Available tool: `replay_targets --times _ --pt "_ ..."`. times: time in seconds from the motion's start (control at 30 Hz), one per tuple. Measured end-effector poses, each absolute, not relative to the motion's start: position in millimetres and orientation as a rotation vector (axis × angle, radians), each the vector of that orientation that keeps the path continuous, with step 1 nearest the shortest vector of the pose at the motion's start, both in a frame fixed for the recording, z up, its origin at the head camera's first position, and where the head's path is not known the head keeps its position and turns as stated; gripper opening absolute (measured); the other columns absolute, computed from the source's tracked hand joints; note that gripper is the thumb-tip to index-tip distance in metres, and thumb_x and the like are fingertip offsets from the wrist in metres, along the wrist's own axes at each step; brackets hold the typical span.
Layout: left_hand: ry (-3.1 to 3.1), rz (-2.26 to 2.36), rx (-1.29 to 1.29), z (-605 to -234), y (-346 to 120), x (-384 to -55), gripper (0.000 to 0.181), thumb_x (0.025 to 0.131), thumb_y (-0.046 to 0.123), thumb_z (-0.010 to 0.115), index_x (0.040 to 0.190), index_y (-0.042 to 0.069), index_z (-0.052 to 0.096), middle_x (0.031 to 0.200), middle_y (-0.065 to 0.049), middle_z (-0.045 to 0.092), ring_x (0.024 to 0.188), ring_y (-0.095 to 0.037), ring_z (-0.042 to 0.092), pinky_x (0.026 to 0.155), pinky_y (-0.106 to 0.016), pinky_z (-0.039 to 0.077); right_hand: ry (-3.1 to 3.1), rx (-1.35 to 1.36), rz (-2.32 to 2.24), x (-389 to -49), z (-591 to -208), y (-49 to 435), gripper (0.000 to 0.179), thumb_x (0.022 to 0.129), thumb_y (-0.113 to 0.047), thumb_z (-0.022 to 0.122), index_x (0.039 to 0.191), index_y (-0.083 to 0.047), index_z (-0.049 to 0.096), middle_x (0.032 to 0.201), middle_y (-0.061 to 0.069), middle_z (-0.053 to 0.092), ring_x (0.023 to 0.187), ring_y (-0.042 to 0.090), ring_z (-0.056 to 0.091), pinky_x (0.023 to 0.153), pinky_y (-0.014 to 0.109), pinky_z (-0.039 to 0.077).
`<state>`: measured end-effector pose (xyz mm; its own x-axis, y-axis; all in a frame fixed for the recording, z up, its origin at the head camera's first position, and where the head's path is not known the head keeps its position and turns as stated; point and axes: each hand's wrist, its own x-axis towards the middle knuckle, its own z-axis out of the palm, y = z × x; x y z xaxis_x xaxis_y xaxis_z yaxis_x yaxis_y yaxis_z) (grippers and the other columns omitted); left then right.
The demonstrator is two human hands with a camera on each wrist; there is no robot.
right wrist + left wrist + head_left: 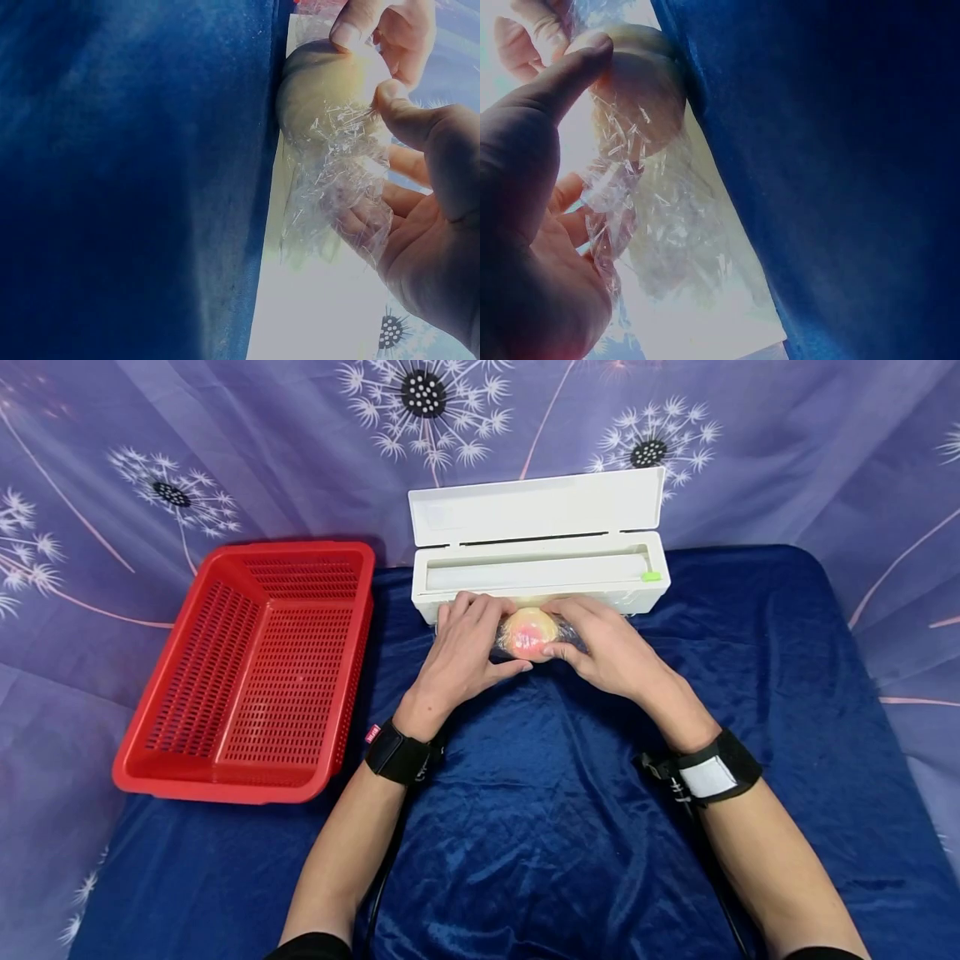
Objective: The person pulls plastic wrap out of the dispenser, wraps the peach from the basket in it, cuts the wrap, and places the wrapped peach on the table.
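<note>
A pink and yellow peach (528, 635) sits between both hands, close in front of the white box, with crinkled cling film (622, 195) around it. My left hand (467, 647) holds it from the left, thumb tip on the fruit and fingers behind the film. From the right, my right hand (611, 643) grips it with the thumb against its side. Loose film bunches out at both sides of the peach, and in the right wrist view the film (337, 180) spreads over the right fingers.
Behind the hands stands the white cling film box (536, 510), lid up, with a roll (536, 572) inside and a green slider (650, 577) at its right end. A red plastic basket (232, 785) is at the left. Dark blue cloth (525, 827) covers the table, before a purple dandelion-print curtain (285, 443).
</note>
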<state>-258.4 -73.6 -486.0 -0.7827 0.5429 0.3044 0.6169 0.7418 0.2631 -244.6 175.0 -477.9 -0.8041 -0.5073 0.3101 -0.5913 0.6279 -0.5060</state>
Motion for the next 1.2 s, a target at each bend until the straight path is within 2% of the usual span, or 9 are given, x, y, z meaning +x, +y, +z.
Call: replay_targets --times 0.27,0.43,0.7,0.93,1.2 --pt "-2.728 -0.457 -0.928 -483.3 -76.7 -260.5 0.074 0.084 0.063 0.083 0.137 0.017 0.059 0.127 -0.003 0.063 0.118 -0.026 0.05 0.093 -0.046 0.034 -2.735 0.904 0.883 -244.6 -475.8 172.0 0.057 0.097 -0.023 0.08 0.144 0.001 0.06 0.143 0.022 0.061 0.136 0.041 0.055 0.112 0.056 0.042" --pt "-2.732 -0.441 -0.923 -483.0 -77.3 -260.9 0.075 0.083 0.063 0.084 0.137 0.017 0.059 0.127 -0.003 0.064 0.117 -0.027 0.05 0.093 -0.047 0.034 -2.702 0.918 0.82 -244.1 -474.1 170.0 0.058 0.096 -0.023 0.081 0.144 0.003 0.06 0.141 0.021 0.058 0.13 0.04 0.056 0.109 0.054 0.044" --pt "-2.743 -0.449 -0.918 -483.2 -77.6 -260.5 0.075 0.085 0.062 0.084 0.14 0.018 0.06 0.13 -0.003 0.065 0.119 -0.027 0.051 0.094 -0.047 0.035 -2.658 0.959 0.822 -243.3 -473.2 167.2 0.08 0.079 -0.025 0.097 0.144 0.0 0.057 0.14 0.018 0.058 0.128 0.039 0.057 0.11 0.054 0.043" --pt "-2.754 -0.469 -0.92 -482.6 -77.1 -260.6 0.075 0.085 0.064 0.082 0.141 0.019 0.06 0.128 -0.001 0.064 0.119 -0.026 0.05 0.091 -0.046 0.033 -2.69 0.874 0.883 -241.4 -474.4 166.5 0.073 0.08 -0.017 0.096 0.139 -0.002 0.057 0.136 0.016 0.063 0.118 0.035 0.063 0.098 0.053 0.051" --pt "-2.76 -0.499 -0.901 -481.3 -76.6 -261.5 0.076 0.083 0.067 0.082 0.14 0.021 0.062 0.125 0.001 0.064 0.119 -0.024 0.05 0.089 -0.045 0.031 -2.696 0.887 0.907 -241.7 -473.0 168.4 0.072 0.081 -0.016 0.095 0.14 -0.001 0.057 0.137 0.019 0.064 0.122 0.038 0.063 0.1 0.054 0.051"
